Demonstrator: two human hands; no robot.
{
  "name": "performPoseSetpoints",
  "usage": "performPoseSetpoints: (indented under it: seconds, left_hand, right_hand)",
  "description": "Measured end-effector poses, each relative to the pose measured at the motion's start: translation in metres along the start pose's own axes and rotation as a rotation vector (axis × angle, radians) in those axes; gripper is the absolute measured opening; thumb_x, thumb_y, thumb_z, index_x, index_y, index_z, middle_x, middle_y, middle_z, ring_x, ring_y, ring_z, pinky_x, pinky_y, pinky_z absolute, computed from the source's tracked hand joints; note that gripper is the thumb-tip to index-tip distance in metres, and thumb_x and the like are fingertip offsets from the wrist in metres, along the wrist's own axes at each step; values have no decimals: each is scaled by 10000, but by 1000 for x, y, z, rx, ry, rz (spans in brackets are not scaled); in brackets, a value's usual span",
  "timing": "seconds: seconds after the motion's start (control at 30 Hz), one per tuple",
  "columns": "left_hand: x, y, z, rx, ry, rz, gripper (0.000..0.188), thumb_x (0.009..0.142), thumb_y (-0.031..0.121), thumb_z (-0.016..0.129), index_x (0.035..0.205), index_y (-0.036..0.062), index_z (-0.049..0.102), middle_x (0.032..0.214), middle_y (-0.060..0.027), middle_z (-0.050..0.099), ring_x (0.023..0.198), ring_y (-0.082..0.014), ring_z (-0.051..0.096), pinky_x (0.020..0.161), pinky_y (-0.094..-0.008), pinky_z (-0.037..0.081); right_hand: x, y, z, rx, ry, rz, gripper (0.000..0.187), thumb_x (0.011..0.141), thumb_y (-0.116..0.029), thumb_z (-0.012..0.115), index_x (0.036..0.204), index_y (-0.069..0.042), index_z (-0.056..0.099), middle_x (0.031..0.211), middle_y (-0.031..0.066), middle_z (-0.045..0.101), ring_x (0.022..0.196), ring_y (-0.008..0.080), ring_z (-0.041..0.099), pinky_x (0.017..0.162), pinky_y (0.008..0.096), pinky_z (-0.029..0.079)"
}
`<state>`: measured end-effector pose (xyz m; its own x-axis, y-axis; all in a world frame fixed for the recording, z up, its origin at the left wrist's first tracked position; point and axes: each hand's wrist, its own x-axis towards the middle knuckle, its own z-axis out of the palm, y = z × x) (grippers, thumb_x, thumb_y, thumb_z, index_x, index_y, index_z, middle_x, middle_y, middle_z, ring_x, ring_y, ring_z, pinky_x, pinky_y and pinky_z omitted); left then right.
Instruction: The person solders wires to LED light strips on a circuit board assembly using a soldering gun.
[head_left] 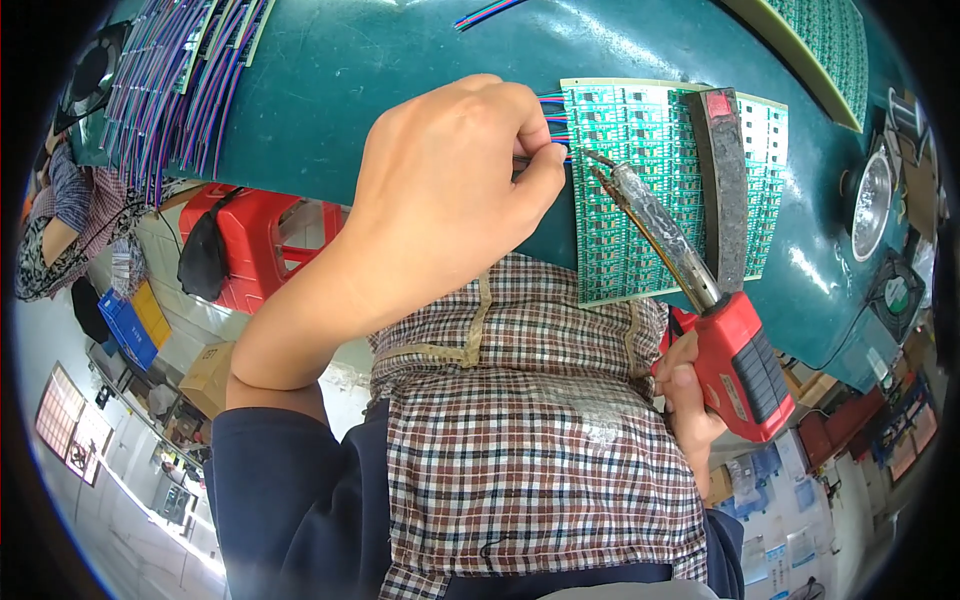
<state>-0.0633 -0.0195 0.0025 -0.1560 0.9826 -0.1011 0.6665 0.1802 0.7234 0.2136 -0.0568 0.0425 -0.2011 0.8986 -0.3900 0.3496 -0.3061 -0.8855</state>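
Observation:
A green circuit board panel [610, 245] with rows of small parts lies at the table's near edge. A dark, heavy-looking bar [722, 190] rests across it. Thin coloured wires [553, 122] run to the panel's left edge. My left hand [455, 165] is closed there, thumb and forefinger pinching a wire, whose end is mostly hidden by the fingers. In my right hand [688, 400] is a red soldering iron [742, 365], tilted up and left. Its dark tip sits over the panel's left edge, close to my left fingertips; contact cannot be made out.
Wired boards [185, 80] are heaped at the far left of the green table [400, 50]. More green panels [820, 50] stand at the far right, with a metal bowl [872, 205] and a small fan [895, 290] nearer. A red stool [235, 245] is below the table's left side.

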Motion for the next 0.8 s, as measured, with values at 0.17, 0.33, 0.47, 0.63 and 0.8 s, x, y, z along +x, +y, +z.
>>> performPoseSetpoints:
  seconds: [0.17, 0.33, 0.47, 0.63, 0.8]
  left_hand:
    - [0, 0, 0, 15, 2, 7, 164, 841, 117, 761, 781, 21, 643, 740, -62, 623, 594, -139, 598, 561, -279, 485]
    - [0, 0, 1, 28, -2, 13, 159, 840, 116, 761, 784, 23, 644, 748, -65, 627, 613, -146, 609, 570, -279, 499]
    - [1, 1, 0, 31, -2, 9, 163, 835, 121, 766, 785, 26, 643, 752, -67, 630, 624, -159, 617, 575, -281, 506]
    - [0, 1, 2, 53, 13, 23, 156, 819, 135, 743, 772, 23, 645, 763, -99, 651, 668, -243, 650, 607, -350, 528]
    - [-1, 1, 1, 88, 16, 34, 173, 833, 129, 766, 795, 21, 636, 760, -73, 634, 636, -180, 624, 576, -296, 509]
  right_hand:
    - [1, 7, -11, -102, -128, -59, 181, 912, -140, 655, 876, 19, 575, 647, 82, 545, 489, 113, 456, 465, 246, 364]
    - [0, 7, -5, -55, -90, -47, 156, 914, -118, 639, 873, 17, 572, 664, 85, 552, 511, 125, 473, 476, 253, 377]
    - [-2, 11, -9, -100, -84, -75, 164, 914, -128, 642, 871, 15, 574, 681, 84, 559, 529, 130, 488, 487, 267, 394]
    - [-4, 2, -8, -98, -69, -6, 196, 914, -160, 656, 868, 14, 581, 680, 79, 560, 531, 130, 493, 502, 270, 404]
    - [-3, 7, -11, -132, -101, -53, 188, 911, -153, 663, 880, 12, 577, 680, 82, 559, 528, 131, 490, 497, 265, 395]
